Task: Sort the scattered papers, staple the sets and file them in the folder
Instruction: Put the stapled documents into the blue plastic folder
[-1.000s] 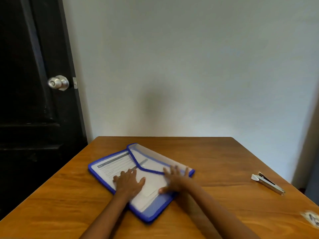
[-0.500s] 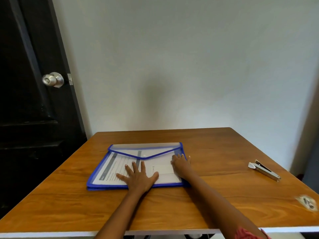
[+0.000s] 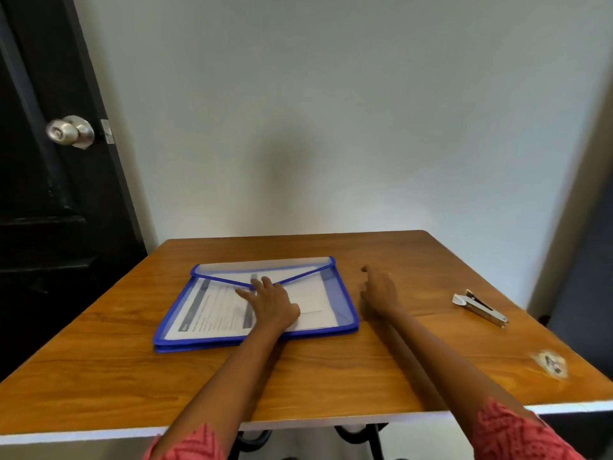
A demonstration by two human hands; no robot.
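A clear folder (image 3: 341,307) with blue edging lies flat on the wooden table (image 3: 331,370), its flap closed and printed papers (image 3: 212,310) showing through the plastic. My left hand (image 3: 270,302) rests flat on the folder with fingers spread over the tip of the flap. My right hand (image 3: 379,288) hovers just right of the folder, off it, fingers loosely relaxed and holding nothing. A silver stapler (image 3: 481,307) lies on the table farther right, away from both hands.
A small scrap or sticker (image 3: 550,363) sits near the table's right front edge. A black door with a metal knob (image 3: 71,131) stands at the left, a pale wall behind the table.
My right hand has lifted off the folder and moved to the right of it. My left hand has slid up to the flap's tip. The folder stays squared to the table edge.
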